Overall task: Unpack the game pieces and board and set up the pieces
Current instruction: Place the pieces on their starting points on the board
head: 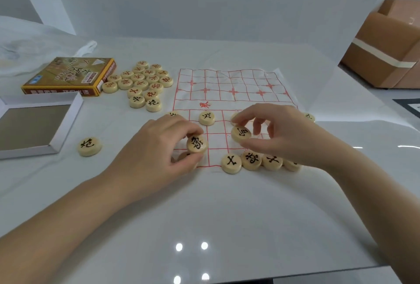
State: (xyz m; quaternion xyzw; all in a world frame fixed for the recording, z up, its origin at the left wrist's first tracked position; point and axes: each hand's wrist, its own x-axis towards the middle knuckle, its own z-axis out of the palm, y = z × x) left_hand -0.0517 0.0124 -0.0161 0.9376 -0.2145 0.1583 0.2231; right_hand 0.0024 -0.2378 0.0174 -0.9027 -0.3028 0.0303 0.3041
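Game pieces (143, 83) with red marks sit in a heap at the upper left, next to the box (68, 77). One lone piece (89, 146) lies at the left. In the middle, the left hand (159, 145) pinches a round piece (197, 144) over the paper board (227, 88). The right hand (279, 131) pinches a second piece (241, 133) just above the bottom row (252, 161). The black side is being set up, I think. Next, each held piece needs to go down on its own line crossing.

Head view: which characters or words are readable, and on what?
"象": elephant piece, in the left hand.
"馬": horse piece, in the right hand.
"炮": cannon piece beside the tray.
"将": general piece on the board, near edge.
"士": guard pieces flanking it.
Box print, red-lettered pile: too blurred.
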